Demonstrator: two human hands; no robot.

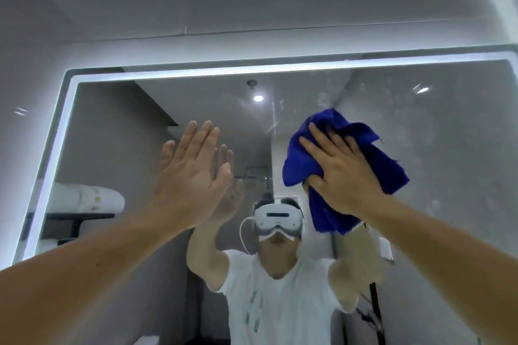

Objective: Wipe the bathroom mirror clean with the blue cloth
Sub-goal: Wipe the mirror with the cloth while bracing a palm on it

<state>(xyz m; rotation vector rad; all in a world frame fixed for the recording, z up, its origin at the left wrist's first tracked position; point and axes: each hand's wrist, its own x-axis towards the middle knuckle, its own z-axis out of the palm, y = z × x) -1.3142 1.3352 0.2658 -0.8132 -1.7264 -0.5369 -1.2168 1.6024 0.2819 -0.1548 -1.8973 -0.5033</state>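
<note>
Head view, wiping stroke in hand. Nearest the camera, both bare forearms rise toward the glass. The left hand [193, 173] is a wide, flat grip holding nothing: its fingers are straight and close together, and the fingertips meet their own reflection, so I read it as braced against the bathroom mirror [448, 176]. The right hand [342, 173] is likewise flat, fingers spread, palm pressing the blue cloth [300, 165] to the glass; I see no finger curled round it.

The cloth lies bunched between that palm and the mirror. Folds stick out above the fingertips and on both sides of the hand, and a loose tail hangs below the wrist. It sits in the upper middle of the glass, right of centre.

Beyond it, pale cloudy smears [406, 120] mark the upper right of the mirror, just beside the cloth and up toward the lit border strip [196, 72].

I judge the task part done. The next move calls for sliding the cloth up and to the right across those smears, with steady pressure so that the bunch does not slip from under the open palm.
</note>
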